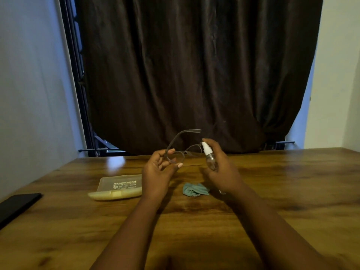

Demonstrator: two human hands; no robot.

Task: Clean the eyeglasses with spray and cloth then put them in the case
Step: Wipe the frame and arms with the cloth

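Observation:
My left hand holds dark-framed eyeglasses by the left lens rim, raised above the table with one temple arm pointing up and right. My right hand grips a small clear spray bottle with a white nozzle, which points at the right lens from close by. A crumpled teal cloth lies on the table below and between my hands. The pale translucent glasses case lies shut on the table to the left of my left wrist.
A wooden table spans the view. A black flat object lies at the left edge. Dark curtains hang behind the table's far edge, with walls on both sides.

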